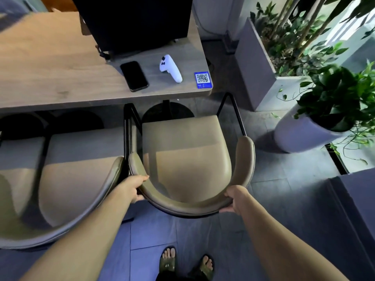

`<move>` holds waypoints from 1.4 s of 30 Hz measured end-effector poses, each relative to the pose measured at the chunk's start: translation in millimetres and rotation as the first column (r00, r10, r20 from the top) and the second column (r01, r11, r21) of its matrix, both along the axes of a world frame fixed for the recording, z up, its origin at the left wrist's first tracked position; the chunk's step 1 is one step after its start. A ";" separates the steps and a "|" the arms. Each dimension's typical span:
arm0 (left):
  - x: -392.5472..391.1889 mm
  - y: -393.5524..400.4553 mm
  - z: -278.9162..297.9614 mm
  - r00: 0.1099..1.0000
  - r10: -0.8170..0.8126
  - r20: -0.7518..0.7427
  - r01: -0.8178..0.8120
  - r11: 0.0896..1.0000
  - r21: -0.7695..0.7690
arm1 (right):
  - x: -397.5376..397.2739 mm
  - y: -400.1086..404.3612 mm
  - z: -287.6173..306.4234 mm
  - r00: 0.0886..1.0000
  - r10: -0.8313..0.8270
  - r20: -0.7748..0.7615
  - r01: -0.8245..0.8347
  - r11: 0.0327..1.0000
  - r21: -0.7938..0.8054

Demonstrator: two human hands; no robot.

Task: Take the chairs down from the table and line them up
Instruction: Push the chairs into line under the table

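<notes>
A beige padded chair (186, 159) with a curved backrest and black metal legs stands upright on the floor in front of the wooden table (60, 78). My left hand (135, 188) grips the left part of its backrest. My right hand (236, 198) grips the right part of the backrest. A second beige chair (77, 189) of the same kind stands on the floor directly to its left, almost touching it. Both seats face the table's edge.
A black phone (134, 76), a white controller (170, 67), a blue QR card (203, 80) and a dark box (138, 21) lie on the table. Grey planters (255, 67) and a round potted plant (300, 130) stand at the right. My sandalled feet (186, 262) are on the tiled floor.
</notes>
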State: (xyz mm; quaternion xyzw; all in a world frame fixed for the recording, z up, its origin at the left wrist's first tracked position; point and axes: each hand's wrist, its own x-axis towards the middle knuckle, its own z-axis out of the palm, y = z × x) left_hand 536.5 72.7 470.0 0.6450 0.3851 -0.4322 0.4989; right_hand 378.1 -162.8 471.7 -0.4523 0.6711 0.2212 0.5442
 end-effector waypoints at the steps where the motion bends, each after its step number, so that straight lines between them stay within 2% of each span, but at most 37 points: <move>1: -0.7 0.5 -1.8 1.000 -0.005 0.001 0.005 1.000 -0.005 | -0.7 0.3 1.0 1.000 0.014 -0.008 -0.014 1.000 0.005; 4: -1.5 3.3 -0.5 0.999 -0.037 0.027 0.037 0.999 -0.010 | -1.0 -0.2 3.0 0.998 0.052 -0.030 -0.051 0.998 0.028; 8: -0.6 7.4 -1.2 0.998 -0.052 0.039 0.052 0.999 -0.005 | 1.6 4.7 18.3 1.000 0.001 -0.012 -0.001 1.000 0.009; 12: -2.9 7.2 -5.5 0.995 -0.092 0.036 0.092 0.996 -0.006 | -0.4 6.4 30.6 0.998 0.030 -0.048 -0.030 1.000 -0.005; 17: 4.5 10.6 -9.6 0.994 -0.107 -0.007 0.107 0.994 -0.003 | 0.8 4.4 17.7 0.993 0.079 -0.087 -0.077 0.997 0.025; 21: 12.5 10.9 -18.5 0.992 -0.126 -0.007 0.126 0.992 0.004 | 4.3 1.8 0.6 0.997 0.067 -0.034 -0.065 0.996 0.064; 27: 10.3 10.0 -20.5 0.996 -0.087 0.002 0.087 0.996 -0.018 | 5.3 0.3 -3.1 0.991 0.045 -0.128 -0.042 0.999 0.024; 34: -7.0 18.1 -14.6 0.998 -0.019 0.066 0.025 0.995 -0.093 | 0.7 2.8 -1.4 0.993 0.078 -0.091 -0.080 0.997 -0.020; 36: -26.6 24.7 -4.3 0.995 -0.086 0.054 0.092 0.990 -0.111 | -7.0 11.1 7.7 0.974 0.192 -0.118 -0.201 0.977 -0.067; 38: -41.3 38.3 5.4 0.975 -0.214 0.055 0.217 0.974 -0.060 | -18.8 19.0 18.4 0.912 0.356 -0.205 -0.386 0.913 -0.130; 40: -39.8 61.2 9.8 0.947 -0.291 0.139 0.283 0.956 0.076 | -23.6 30.5 32.5 0.795 0.535 -0.287 -0.588 0.795 -0.148; 42: -26.4 87.8 14.6 0.906 -0.327 0.269 0.271 0.936 0.226 | -15.6 50.1 48.0 0.642 0.693 -0.327 -0.760 0.631 -0.155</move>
